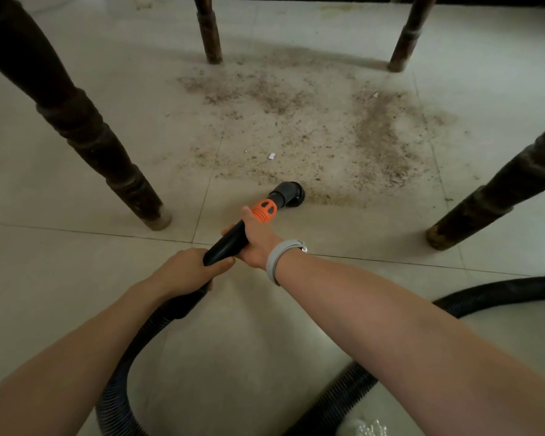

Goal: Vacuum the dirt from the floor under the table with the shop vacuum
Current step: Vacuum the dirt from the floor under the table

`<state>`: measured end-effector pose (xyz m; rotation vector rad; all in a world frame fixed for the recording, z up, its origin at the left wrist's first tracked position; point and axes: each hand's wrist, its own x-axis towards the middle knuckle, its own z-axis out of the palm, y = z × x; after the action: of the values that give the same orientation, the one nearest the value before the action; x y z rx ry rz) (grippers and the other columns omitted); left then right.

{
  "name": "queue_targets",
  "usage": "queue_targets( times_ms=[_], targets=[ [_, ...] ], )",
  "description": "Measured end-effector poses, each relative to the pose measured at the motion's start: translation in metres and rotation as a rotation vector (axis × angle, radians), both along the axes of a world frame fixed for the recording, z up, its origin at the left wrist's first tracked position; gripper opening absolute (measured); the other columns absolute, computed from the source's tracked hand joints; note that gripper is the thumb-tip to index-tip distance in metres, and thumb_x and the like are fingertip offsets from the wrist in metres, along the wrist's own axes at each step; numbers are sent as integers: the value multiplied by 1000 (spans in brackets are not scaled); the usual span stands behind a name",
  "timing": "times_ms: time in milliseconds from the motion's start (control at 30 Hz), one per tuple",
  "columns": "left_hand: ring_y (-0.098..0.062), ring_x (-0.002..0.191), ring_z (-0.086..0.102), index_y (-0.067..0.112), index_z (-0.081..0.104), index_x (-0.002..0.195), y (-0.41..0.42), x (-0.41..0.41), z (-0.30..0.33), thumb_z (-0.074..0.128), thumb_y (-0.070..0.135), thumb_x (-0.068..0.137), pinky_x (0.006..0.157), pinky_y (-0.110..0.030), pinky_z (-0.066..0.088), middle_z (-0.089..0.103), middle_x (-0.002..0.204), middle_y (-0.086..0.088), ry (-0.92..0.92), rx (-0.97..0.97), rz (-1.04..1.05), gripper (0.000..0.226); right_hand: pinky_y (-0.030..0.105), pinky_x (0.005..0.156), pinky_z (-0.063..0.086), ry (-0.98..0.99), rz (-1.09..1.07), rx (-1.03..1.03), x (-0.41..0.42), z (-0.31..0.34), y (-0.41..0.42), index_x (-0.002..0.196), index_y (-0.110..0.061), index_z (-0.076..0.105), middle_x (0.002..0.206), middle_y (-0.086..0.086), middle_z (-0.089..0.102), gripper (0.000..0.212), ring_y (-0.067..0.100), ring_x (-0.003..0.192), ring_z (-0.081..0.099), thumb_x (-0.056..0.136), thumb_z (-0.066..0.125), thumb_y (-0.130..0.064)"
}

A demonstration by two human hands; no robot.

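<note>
Pale floor tiles (pixel 76 278) run under the table, and the dirt (pixel 312 130) lies spread between its four dark legs (pixel 88 133), with a white scrap (pixel 271 156) in it. At the patch's near edge sits the brush nozzle (pixel 291 193), angled down so its bristles meet the floor. Both hands wrap the black wand (pixel 230 240): the right hand (pixel 258 240) up by the orange collar (pixel 264 210) to steer, the left hand (pixel 186 269) behind, its grip closed where the ribbed hose (pixel 123 372) joins, likely taking the hose's drag
</note>
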<state>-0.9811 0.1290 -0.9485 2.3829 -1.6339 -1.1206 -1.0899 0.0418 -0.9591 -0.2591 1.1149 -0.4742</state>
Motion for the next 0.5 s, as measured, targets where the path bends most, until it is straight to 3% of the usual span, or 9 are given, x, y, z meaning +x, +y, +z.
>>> queue_targets(
  times_ms=[167,367,500],
  targets=[
    [-13,61,63,17,60,74,-13,-20,1,50,58,88,65,-26,49,67,67,3,-13,3,-29,44,37,74,49,19,-47,-3,-23,1,-9,108,-8,44,77,9,51,27,21,64,55,96,52,-31],
    [-13,60,63,16,60,74,-31,-42,2,49,61,87,65,-27,49,68,69,1,1,21,-94,48,38,74,50,18,-109,-3,-52,2,-19,117,-8,44,78,9,51,32,21,67,55,96,53,-30],
    [-13,61,63,17,59,68,-42,-59,4,48,59,88,69,-27,49,68,68,1,17,16,-136,48,37,67,49,19,-164,4,-70,1,-25,118,-7,43,78,10,50,33,22,67,54,96,53,-30]
  ],
)
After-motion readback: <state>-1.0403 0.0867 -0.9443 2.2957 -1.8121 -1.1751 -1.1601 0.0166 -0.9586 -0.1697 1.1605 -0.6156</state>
